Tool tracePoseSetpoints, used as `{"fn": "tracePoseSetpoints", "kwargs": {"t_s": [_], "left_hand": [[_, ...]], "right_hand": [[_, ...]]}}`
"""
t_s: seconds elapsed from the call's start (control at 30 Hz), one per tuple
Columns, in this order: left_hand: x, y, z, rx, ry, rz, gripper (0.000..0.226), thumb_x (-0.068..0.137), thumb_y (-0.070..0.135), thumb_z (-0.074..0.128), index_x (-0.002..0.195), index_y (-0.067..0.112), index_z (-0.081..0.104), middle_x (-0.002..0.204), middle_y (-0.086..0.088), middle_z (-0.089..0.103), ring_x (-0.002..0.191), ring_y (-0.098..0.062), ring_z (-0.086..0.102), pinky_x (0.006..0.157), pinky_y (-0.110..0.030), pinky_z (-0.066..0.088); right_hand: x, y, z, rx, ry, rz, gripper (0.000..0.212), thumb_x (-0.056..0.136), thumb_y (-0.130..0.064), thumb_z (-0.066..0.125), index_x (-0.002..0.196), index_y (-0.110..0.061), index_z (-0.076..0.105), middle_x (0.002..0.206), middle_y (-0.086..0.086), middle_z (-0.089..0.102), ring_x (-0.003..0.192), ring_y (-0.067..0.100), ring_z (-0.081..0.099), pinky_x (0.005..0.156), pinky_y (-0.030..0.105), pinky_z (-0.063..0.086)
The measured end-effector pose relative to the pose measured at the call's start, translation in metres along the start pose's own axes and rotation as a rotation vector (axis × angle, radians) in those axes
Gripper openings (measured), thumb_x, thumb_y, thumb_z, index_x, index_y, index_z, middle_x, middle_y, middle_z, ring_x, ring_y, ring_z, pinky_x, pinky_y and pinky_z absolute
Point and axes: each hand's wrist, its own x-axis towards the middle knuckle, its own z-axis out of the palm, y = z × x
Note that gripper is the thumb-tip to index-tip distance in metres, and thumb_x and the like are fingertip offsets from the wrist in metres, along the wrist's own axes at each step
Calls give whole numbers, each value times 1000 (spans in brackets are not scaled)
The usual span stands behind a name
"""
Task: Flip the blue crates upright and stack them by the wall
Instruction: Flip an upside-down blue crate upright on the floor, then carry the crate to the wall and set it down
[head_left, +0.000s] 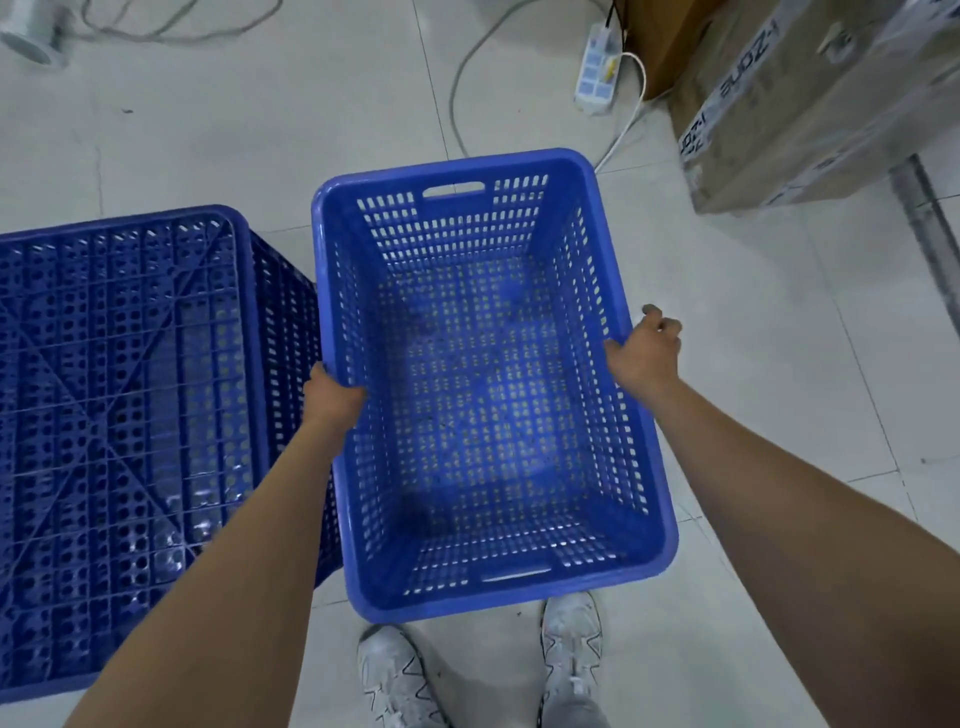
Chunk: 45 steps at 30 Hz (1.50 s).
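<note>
An upright blue crate (483, 395) with perforated walls and an open top sits in the middle of the view, above the tiled floor. My left hand (332, 395) grips its left rim, fingers hidden outside the wall. My right hand (647, 348) grips its right rim, fingers curled over the outer side. A second blue crate (119, 415) lies upside down on the floor to the left, its ribbed bottom facing up, close beside the held crate.
A cardboard box (810, 98) stands at the upper right, with a metal post (924, 208) beside it. A white power strip (597, 67) and cables (457, 93) lie on the floor beyond the crate. My two white shoes (571, 649) are just below the crate.
</note>
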Motion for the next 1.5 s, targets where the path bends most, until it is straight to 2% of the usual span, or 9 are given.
{"fn": "tracePoseSetpoints", "kwargs": {"t_s": [0.13, 0.27, 0.47, 0.67, 0.77, 0.93, 1.1, 1.3, 1.5], "left_hand": [[17, -13, 9, -58, 12, 10, 62, 98, 12, 56, 151, 15, 24, 144, -8, 44, 99, -24, 51, 85, -37, 48], [35, -21, 10, -102, 18, -22, 46, 100, 8, 51, 142, 17, 38, 116, -6, 57, 78, -24, 54, 85, -56, 56], [43, -22, 16, -181, 62, -28, 38, 100, 9, 53, 136, 15, 47, 87, 6, 52, 70, -16, 50, 66, -37, 45], [27, -15, 18, -142, 144, 4, 42, 99, 7, 52, 139, 13, 45, 127, -11, 57, 95, -28, 53, 80, -36, 46], [9, -13, 10, -112, 136, 21, 44, 99, 4, 50, 141, 12, 42, 129, -10, 55, 97, -26, 51, 83, -34, 44], [-53, 15, -26, -61, 100, 31, 39, 98, 1, 49, 136, 9, 43, 115, -10, 52, 78, -23, 52, 64, -32, 44], [-146, 59, -92, -17, 124, -20, 36, 95, 6, 53, 130, 5, 46, 117, -20, 58, 95, -39, 59, 76, -46, 53], [-272, 92, -192, -28, 160, -45, 36, 95, 7, 54, 130, 5, 46, 94, -15, 55, 71, -29, 52, 75, -50, 55], [-412, 82, -295, -97, 295, -74, 16, 96, 13, 52, 109, 12, 43, 89, -12, 51, 72, -27, 52, 61, -39, 49]], "right_hand": [[25, 14, 9, 129, -159, 164, 50, 92, -29, 58, 132, -3, 43, 129, 18, 54, 99, 32, 57, 80, 35, 47], [31, 21, 26, 178, -123, 149, 34, 88, -22, 56, 119, -8, 55, 110, 13, 64, 90, 33, 64, 76, 36, 53], [44, 26, 29, 497, -188, 257, 15, 88, -8, 62, 101, -15, 60, 99, 11, 63, 73, 26, 56, 59, 35, 48], [38, 17, 28, 255, -54, 201, 25, 90, -11, 56, 115, -10, 58, 103, 10, 62, 81, 28, 56, 69, 32, 47], [25, 11, 15, 175, -62, 193, 33, 89, -8, 55, 123, -4, 54, 116, 14, 61, 88, 30, 57, 74, 32, 48], [-24, -10, -51, 111, -77, 180, 34, 89, -6, 53, 122, -4, 51, 117, 15, 60, 86, 29, 55, 76, 34, 50], [-98, -52, -148, 99, -112, 162, 34, 88, -6, 53, 122, -2, 51, 118, 16, 61, 85, 31, 55, 69, 31, 44], [-207, -105, -266, 92, -121, 84, 35, 87, -8, 51, 122, -3, 49, 119, 15, 59, 88, 31, 57, 69, 32, 44], [-326, -154, -335, 51, -144, -45, 40, 84, -7, 55, 123, -2, 49, 118, 15, 60, 101, 35, 62, 69, 33, 46]]}}
